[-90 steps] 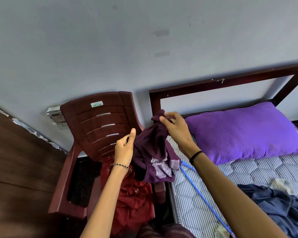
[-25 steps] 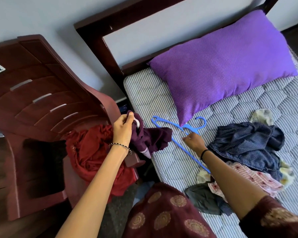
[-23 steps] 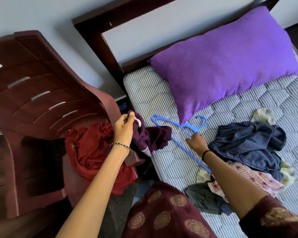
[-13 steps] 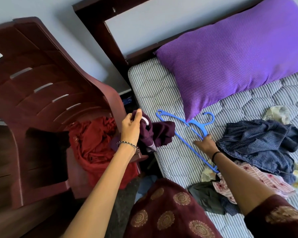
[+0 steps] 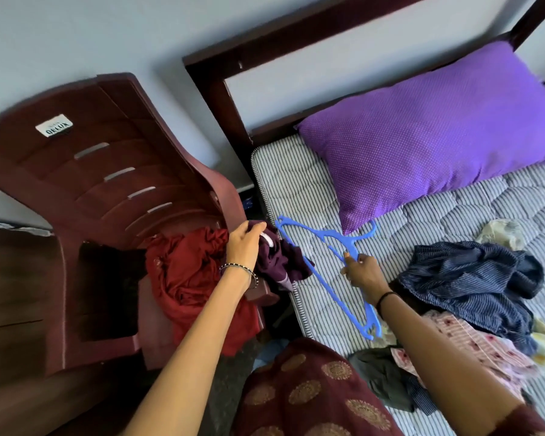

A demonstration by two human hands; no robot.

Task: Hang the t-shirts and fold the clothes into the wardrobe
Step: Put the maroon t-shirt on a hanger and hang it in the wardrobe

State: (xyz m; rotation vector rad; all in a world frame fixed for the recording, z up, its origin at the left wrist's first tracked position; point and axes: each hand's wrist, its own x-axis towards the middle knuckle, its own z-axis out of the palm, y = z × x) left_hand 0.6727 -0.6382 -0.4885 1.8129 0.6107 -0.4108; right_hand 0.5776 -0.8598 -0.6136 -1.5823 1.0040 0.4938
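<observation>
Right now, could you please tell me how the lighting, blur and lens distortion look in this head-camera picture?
Head view: soft daylight brightens the pillow and mattress; the chair side sits darker; the wide-angle lens skews the headboard; frame edges look slightly smeared; no strong glare.

A purple pillow [image 5: 422,136] lies on the striped mattress [image 5: 296,171] by the dark headboard [image 5: 296,31]. A maroon chair [image 5: 92,184] stands just beside the mattress.

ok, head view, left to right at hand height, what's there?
Maroon chair → red garment → left hand → dark purple t-shirt it grips → right hand gripping the blue hanger → navy striped shirt.
</observation>
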